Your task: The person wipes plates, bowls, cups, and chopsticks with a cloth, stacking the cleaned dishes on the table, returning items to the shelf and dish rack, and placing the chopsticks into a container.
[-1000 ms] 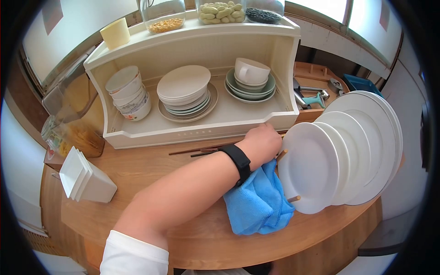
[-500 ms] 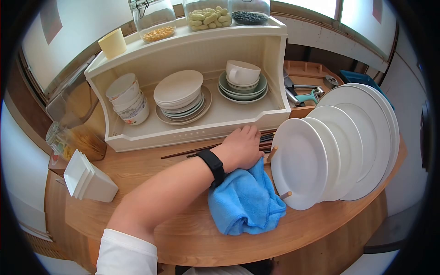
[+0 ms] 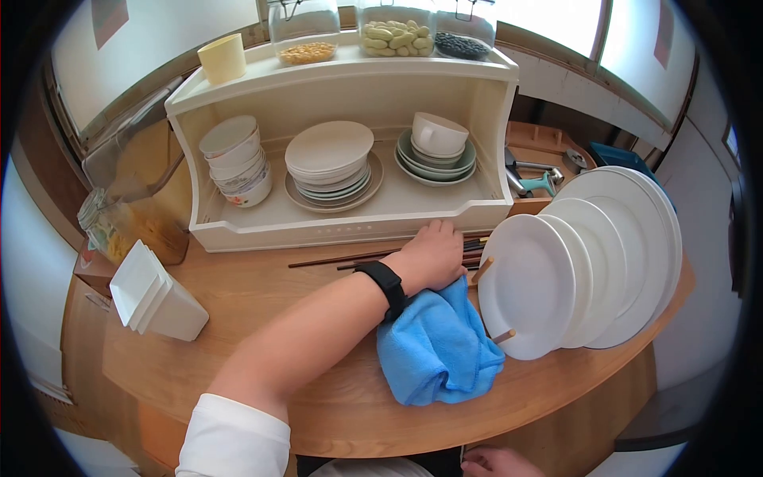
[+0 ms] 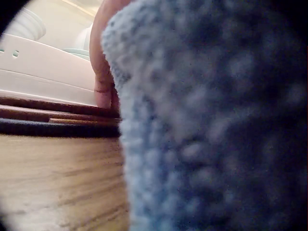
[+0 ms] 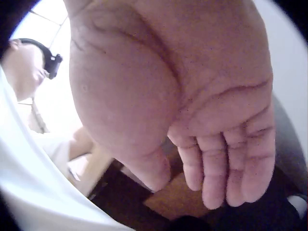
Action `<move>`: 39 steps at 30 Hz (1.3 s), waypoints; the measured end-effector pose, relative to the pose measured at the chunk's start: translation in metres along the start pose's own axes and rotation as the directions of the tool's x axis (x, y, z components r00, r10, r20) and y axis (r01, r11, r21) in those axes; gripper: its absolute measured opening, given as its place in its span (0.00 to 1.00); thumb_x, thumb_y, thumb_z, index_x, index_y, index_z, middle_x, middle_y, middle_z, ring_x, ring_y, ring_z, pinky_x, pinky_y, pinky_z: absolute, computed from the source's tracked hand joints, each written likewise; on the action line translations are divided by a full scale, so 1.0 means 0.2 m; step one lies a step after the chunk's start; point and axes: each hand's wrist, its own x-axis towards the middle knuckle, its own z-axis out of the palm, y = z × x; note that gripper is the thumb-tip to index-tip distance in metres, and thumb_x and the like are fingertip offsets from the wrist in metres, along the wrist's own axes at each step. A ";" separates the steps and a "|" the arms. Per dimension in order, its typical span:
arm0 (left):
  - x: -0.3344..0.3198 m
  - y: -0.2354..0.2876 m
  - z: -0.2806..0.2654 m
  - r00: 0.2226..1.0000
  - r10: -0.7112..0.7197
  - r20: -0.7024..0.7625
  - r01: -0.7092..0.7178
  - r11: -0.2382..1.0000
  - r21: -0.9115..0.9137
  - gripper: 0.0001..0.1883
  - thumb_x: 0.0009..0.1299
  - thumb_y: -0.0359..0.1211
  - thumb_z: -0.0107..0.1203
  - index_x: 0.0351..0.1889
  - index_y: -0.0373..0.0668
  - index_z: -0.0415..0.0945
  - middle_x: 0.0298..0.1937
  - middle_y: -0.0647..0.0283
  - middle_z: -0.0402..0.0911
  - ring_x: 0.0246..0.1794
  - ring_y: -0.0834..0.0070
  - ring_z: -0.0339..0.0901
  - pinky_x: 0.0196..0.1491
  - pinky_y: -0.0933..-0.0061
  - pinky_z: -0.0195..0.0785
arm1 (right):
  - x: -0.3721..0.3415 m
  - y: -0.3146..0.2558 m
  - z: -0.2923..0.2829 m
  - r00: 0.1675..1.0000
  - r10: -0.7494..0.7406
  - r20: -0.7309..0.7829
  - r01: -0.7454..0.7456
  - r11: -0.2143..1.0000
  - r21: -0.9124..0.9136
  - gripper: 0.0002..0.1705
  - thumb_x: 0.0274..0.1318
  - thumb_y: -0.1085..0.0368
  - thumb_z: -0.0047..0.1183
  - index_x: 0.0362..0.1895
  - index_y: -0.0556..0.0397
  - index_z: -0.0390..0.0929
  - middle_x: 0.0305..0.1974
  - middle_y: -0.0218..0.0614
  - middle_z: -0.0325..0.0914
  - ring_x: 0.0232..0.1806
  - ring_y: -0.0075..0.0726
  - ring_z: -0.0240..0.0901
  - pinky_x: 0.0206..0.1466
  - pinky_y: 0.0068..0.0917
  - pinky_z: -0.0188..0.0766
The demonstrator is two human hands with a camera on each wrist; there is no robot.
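In the head view my left hand point(image 3: 433, 253) bends over a bundle of dark chopsticks point(image 3: 334, 260) in front of the shelf unit. Its fingers curl down on the far side, and the thumb lies on the near side. In the left wrist view a fingertip point(image 4: 103, 98) comes down at the chopsticks point(image 4: 29, 115). A crumpled blue cloth point(image 3: 437, 350) lies below the hand, one corner rising beside the thumb. This cloth point(image 4: 207, 120) hides most of the hand from the wrist camera. My right hand point(image 3: 499, 461) hangs below the table edge; its palm point(image 5: 192, 96) shows nothing held.
A rack with wooden pegs point(image 3: 504, 337) holds upright white plates point(image 3: 528, 286) close right of the hand. The cream shelf point(image 3: 350, 230) behind bears stacked bowls, plates and jars. Nested white containers point(image 3: 163, 298) stand at left. A utensil tray point(image 3: 548, 139) sits behind the plates.
My left hand has shifted slightly left along the chopsticks, uncovering their right ends. My right hand has come into the head view at the bottom. The head view has swung a little.
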 end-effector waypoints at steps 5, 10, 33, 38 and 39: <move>-0.01 -0.01 -0.02 1.000 -0.024 0.010 0.024 0.999 -0.044 0.28 0.64 0.46 0.58 0.49 0.28 0.73 0.50 0.43 0.71 0.55 0.49 0.67 0.59 0.56 0.63 | -0.02 -0.69 -0.39 0.880 -0.474 -0.037 0.455 0.863 -0.219 0.16 0.51 0.65 0.61 0.45 0.57 0.76 0.34 0.46 0.76 0.36 0.53 0.75 0.39 0.36 0.72; -0.06 -0.02 -0.01 0.999 -0.045 0.011 0.046 0.996 -0.076 0.25 0.63 0.45 0.58 0.49 0.32 0.74 0.52 0.42 0.71 0.56 0.49 0.67 0.59 0.56 0.63 | 0.36 -1.03 -0.53 0.739 -0.631 -0.237 0.340 0.653 -0.676 0.13 0.51 0.68 0.56 0.43 0.52 0.75 0.31 0.41 0.74 0.33 0.50 0.73 0.36 0.41 0.71; -0.69 -0.25 -0.18 0.984 -0.175 -0.041 0.174 0.984 -0.030 0.15 0.65 0.37 0.55 0.40 0.33 0.77 0.45 0.48 0.75 0.49 0.54 0.71 0.53 0.59 0.66 | 1.33 -0.90 -0.74 0.975 -0.067 -0.210 -0.179 0.318 -0.931 0.19 0.48 0.71 0.54 0.47 0.57 0.75 0.48 0.46 0.79 0.52 0.47 0.75 0.53 0.37 0.74; -0.66 -0.25 -0.15 0.989 -0.120 -0.083 0.116 0.992 -0.059 0.10 0.61 0.27 0.50 0.39 0.34 0.77 0.43 0.48 0.75 0.48 0.54 0.71 0.51 0.60 0.67 | 1.30 -0.94 -0.76 0.977 -0.012 -0.212 -0.186 0.428 -0.884 0.31 0.36 0.74 0.63 0.51 0.58 0.73 0.49 0.47 0.77 0.53 0.50 0.74 0.56 0.37 0.73; -0.66 -0.25 -0.15 0.991 -0.098 -0.089 0.094 0.994 -0.051 0.11 0.60 0.25 0.50 0.39 0.34 0.78 0.43 0.49 0.75 0.48 0.54 0.71 0.51 0.60 0.67 | 1.31 -0.93 -0.76 0.976 -0.002 -0.218 -0.194 0.450 -0.872 0.31 0.36 0.74 0.63 0.52 0.57 0.73 0.49 0.47 0.77 0.53 0.50 0.74 0.56 0.37 0.72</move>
